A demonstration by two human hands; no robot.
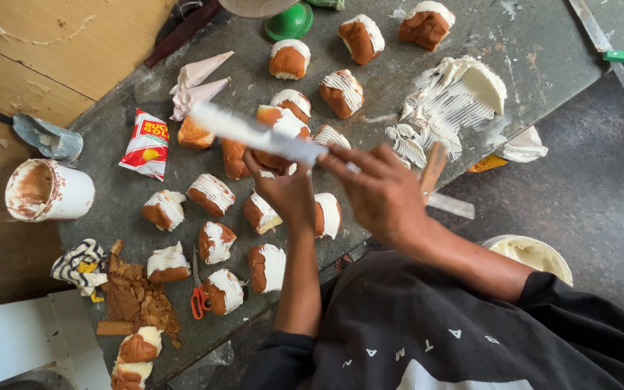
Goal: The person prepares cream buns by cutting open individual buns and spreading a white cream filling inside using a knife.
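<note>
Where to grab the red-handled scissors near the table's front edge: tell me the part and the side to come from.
Take the scissors by the red loop handles, coming from the near table edge. The handles point toward that edge and look clear, while the blades run up between two iced cake pieces, which crowd them.

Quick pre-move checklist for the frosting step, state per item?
1. Left hand holds a cake piece: ok.
2. Right hand grips the long knife: ok.
3. Blade across the held piece: ok; cream load blurred, cannot tell.
4. Cream pile on the table: ok.
5. Cream tub open at the right: ok.
6. Scissors lying among the finished pieces: not ok.
</note>
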